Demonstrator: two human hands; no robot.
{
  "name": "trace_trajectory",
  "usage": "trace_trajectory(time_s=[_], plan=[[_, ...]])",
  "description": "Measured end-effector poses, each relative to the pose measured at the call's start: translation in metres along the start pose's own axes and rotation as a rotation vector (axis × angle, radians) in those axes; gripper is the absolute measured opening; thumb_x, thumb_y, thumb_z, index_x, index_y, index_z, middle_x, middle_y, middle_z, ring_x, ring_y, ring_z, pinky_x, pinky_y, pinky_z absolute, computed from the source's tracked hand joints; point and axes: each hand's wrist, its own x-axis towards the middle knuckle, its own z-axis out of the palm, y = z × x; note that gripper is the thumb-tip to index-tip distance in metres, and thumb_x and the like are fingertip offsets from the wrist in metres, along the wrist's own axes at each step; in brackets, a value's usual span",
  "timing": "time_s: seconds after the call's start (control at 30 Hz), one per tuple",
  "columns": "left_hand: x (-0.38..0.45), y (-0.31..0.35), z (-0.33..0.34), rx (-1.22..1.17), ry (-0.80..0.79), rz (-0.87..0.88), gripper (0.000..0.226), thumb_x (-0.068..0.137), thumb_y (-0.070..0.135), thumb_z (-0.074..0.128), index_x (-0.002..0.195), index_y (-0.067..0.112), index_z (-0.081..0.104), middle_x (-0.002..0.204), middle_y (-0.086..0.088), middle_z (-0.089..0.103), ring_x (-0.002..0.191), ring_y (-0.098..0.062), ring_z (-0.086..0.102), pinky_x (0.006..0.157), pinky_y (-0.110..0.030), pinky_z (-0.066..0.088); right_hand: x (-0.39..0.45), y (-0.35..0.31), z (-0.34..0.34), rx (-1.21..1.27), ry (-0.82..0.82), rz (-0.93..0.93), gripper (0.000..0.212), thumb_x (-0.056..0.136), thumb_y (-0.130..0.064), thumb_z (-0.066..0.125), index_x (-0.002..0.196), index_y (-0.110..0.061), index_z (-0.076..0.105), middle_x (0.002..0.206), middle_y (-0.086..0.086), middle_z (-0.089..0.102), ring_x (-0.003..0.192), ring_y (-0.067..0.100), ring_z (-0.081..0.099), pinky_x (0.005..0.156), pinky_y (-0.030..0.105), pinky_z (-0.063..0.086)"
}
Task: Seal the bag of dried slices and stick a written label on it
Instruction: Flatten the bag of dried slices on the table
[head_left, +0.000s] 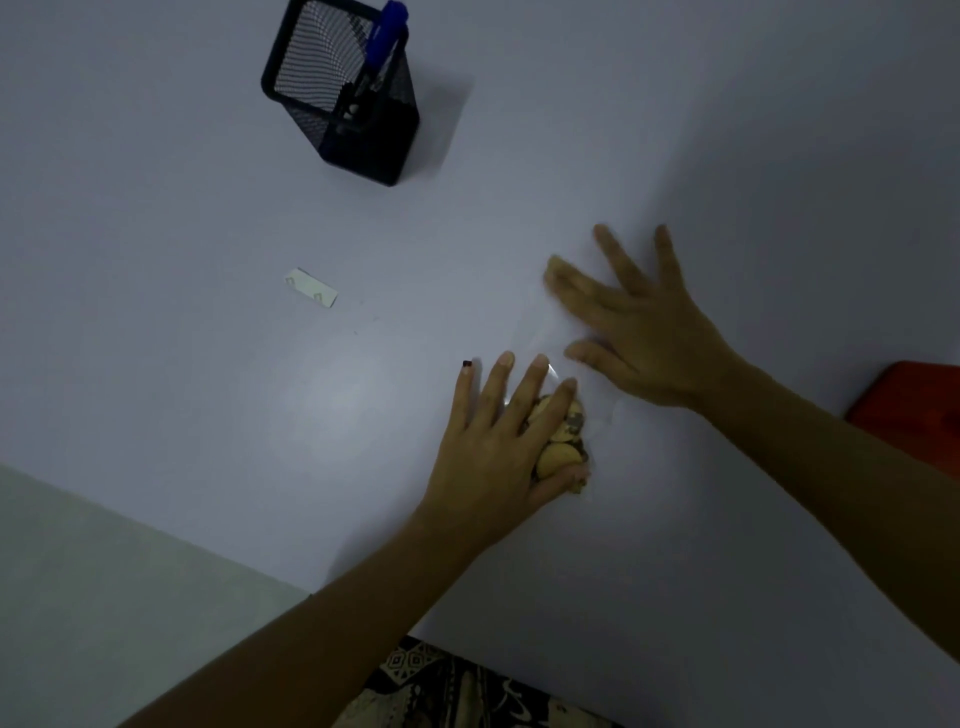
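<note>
Under both hands: clear bag (582, 410), long axis toward upper right. Left hand (498, 447) flat on slices (558, 441); right hand (639, 332) spread flat over open end, nearer seal.

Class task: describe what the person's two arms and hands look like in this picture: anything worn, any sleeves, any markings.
Both forearms are bare, with no sleeves, watch, bracelet or rings in view. The left hand has one dark-painted nail, on its outermost finger; its other visible nails look unpainted. The right hand is blurred, so its nails cannot be judged.
</note>
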Motion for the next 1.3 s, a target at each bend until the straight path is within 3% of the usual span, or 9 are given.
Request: trace_trajectory(time_s=[0.07,0.2,0.37,0.63,0.8,1.0,1.13,1.2,1.3], plan=[[0.000,0.000,0.000,0.001,-0.013,-0.002,0.070,0.091,0.066,0.036,0.141,0.019,0.045,0.149,-0.012,0.039,0.139,-0.038,0.033,0.114,-0.061,0.017,0.002,-0.002,-0.001,0.041,0.003,0.017,0.068,0.096,-0.058,0.015,0.150,-0.017,0.021,0.157,0.000,0.024,0.146,0.037,0.006,0.108,0.072,0.003],[0.000,0.000,-0.001,-0.001,-0.015,0.000,0.070,0.090,0.066,0.036,0.140,0.018,0.046,0.149,-0.013,0.040,0.139,-0.038,0.033,0.112,-0.063,0.020,0.002,-0.005,0.001,-0.044,-0.035,-0.180,0.063,0.098,-0.057,0.015,0.149,-0.021,0.024,0.156,-0.003,0.024,0.146,0.036,0.009,0.109,0.071,0.003],[0.001,0.002,-0.004,0.000,-0.031,-0.009,0.071,0.090,0.067,0.035,0.141,0.019,0.045,0.148,-0.012,0.041,0.139,-0.037,0.033,0.112,-0.063,0.020,-0.002,0.006,-0.003,0.058,0.005,0.163,0.064,0.098,-0.054,0.014,0.150,-0.016,0.022,0.158,0.001,0.022,0.147,0.036,0.006,0.109,0.070,0.001],[0.002,0.001,-0.008,0.020,-0.080,-0.015,0.072,0.090,0.068,0.030,0.143,0.020,0.042,0.150,-0.011,0.039,0.139,-0.037,0.032,0.114,-0.062,0.017,-0.018,-0.003,0.012,0.055,-0.057,0.384,0.091,0.087,-0.073,0.017,0.151,-0.009,0.006,0.161,0.009,0.006,0.147,0.034,0.005,0.110,0.069,0.003],[0.002,0.002,-0.008,0.029,-0.102,-0.020,0.073,0.090,0.069,0.032,0.144,0.020,0.040,0.151,-0.011,0.038,0.141,-0.036,0.030,0.115,-0.061,0.014,-0.026,-0.001,0.011,0.106,0.024,0.541,0.085,0.092,-0.067,0.019,0.151,-0.008,0.002,0.161,0.010,0.003,0.147,0.033,0.002,0.112,0.064,-0.001],[0.001,0.001,-0.009,0.049,-0.108,-0.011,0.074,0.089,0.069,0.033,0.144,0.020,0.040,0.151,-0.011,0.038,0.141,-0.035,0.030,0.115,-0.060,0.014,-0.033,-0.013,0.016,0.113,0.041,0.458,0.089,0.090,-0.070,0.021,0.151,-0.007,0.004,0.160,0.012,0.007,0.147,0.032,0.005,0.113,0.060,-0.003],[0.002,0.002,-0.009,0.030,-0.093,-0.021,0.073,0.090,0.069,0.031,0.144,0.020,0.041,0.150,-0.010,0.039,0.141,-0.035,0.030,0.115,-0.060,0.016,-0.042,-0.004,0.019,0.152,0.142,0.631,0.072,0.099,-0.051,0.028,0.149,-0.003,0.010,0.158,0.015,0.015,0.146,0.035,0.010,0.115,0.055,0.001],[0.001,0.002,-0.009,0.027,-0.089,-0.021,0.073,0.090,0.069,0.031,0.144,0.020,0.041,0.150,-0.010,0.039,0.140,-0.035,0.031,0.114,-0.061,0.016,-0.046,-0.016,0.018,0.171,0.209,0.539,0.061,0.102,-0.040,0.027,0.148,-0.001,0.017,0.155,0.018,0.025,0.144,0.036,0.019,0.116,0.053,0.003],[0.001,0.002,-0.008,0.036,-0.087,-0.017,0.073,0.090,0.069,0.033,0.144,0.021,0.040,0.151,-0.010,0.038,0.141,-0.035,0.030,0.114,-0.062,0.016,-0.061,-0.042,0.026,0.160,0.171,0.143,0.053,0.103,-0.035,0.021,0.145,-0.003,0.027,0.152,0.015,0.031,0.143,0.028,0.024,0.117,0.050,0.009]])
